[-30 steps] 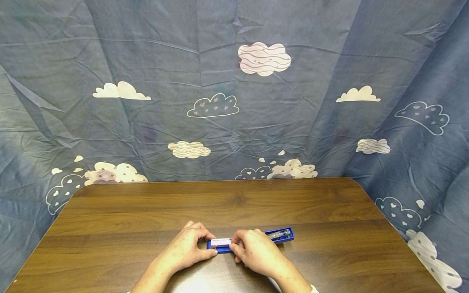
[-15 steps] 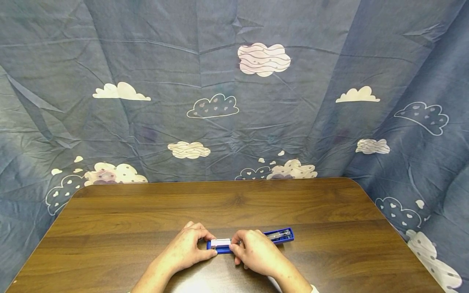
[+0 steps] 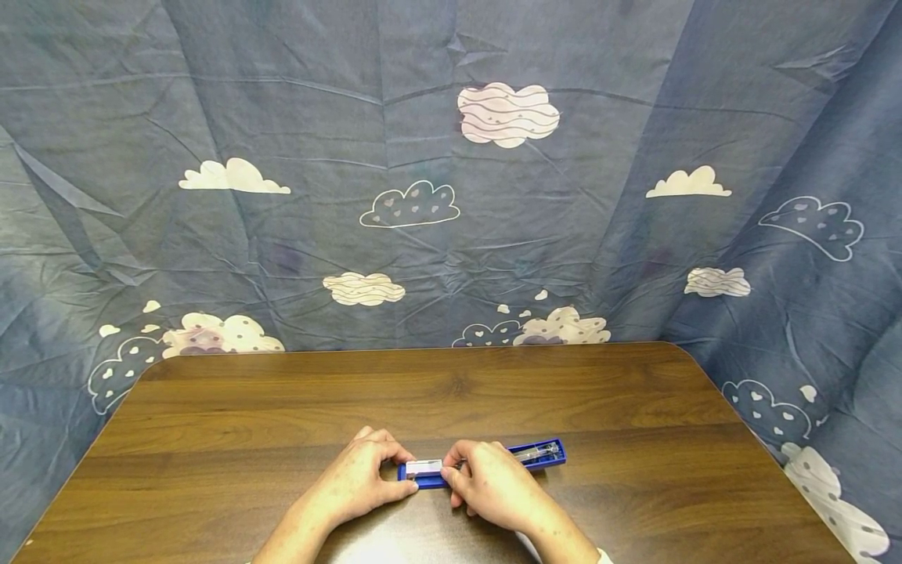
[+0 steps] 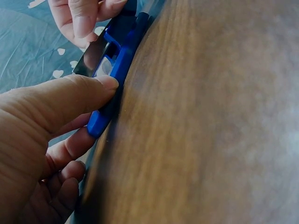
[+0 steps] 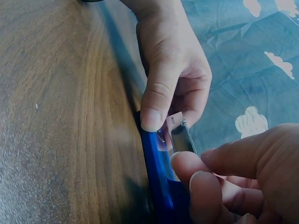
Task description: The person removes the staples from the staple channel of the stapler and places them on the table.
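Observation:
A blue stapler [image 3: 428,482] lies opened out on the table, its blue top cover [image 3: 557,451] swung over to the right with a clear and metal inner part showing. My left hand [image 3: 359,474] grips the left end of the base, thumb on the near edge and fingers behind, as the left wrist view also shows. Above the base stands the stapler's shiny metal magazine [image 5: 181,135], tilted up from the blue plastic. Thumb and index finger of my right hand [image 3: 493,482] pinch the magazine near the stapler's middle. That hand hides the hinge part in the head view.
The wooden table [image 3: 282,399] has rounded far corners. Behind it and along the right side hangs a blue-grey curtain [image 3: 317,117] with white cloud prints.
My right fingertips have shifted very slightly left along the metal magazine. The left hand and the stapler hold the same place.

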### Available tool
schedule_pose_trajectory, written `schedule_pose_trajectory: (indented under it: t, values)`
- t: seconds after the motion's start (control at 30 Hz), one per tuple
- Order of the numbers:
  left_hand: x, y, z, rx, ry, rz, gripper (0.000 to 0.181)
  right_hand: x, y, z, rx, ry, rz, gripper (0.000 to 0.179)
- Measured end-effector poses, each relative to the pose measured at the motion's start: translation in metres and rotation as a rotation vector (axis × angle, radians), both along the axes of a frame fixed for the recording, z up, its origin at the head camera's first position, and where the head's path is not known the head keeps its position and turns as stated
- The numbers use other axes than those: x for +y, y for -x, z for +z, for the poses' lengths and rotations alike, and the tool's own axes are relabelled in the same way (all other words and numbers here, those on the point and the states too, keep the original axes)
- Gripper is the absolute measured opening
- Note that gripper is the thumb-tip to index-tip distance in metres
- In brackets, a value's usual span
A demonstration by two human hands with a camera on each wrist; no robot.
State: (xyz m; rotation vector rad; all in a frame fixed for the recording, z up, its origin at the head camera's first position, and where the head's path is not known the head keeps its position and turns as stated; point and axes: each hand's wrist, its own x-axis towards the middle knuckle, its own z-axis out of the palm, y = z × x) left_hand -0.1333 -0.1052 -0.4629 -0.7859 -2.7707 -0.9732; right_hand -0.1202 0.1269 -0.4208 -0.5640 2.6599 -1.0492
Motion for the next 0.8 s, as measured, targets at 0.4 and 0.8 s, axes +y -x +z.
schedule_pose_trajectory:
  t: [0.4, 0.8]
  values:
    - [0.0001, -0.0004, 0.0016, -0.004, -0.006, -0.006, 0.022, -0.0029, -0.0006, -0.0038, 0.043, 0.014, 0.013, 0.01]
    - [-0.0003, 0.0, 0.0017, -0.016, -0.002, -0.008, 0.021, -0.0036, 0.0008, -0.005, 0.111, -0.011, 0.001, 0.016]
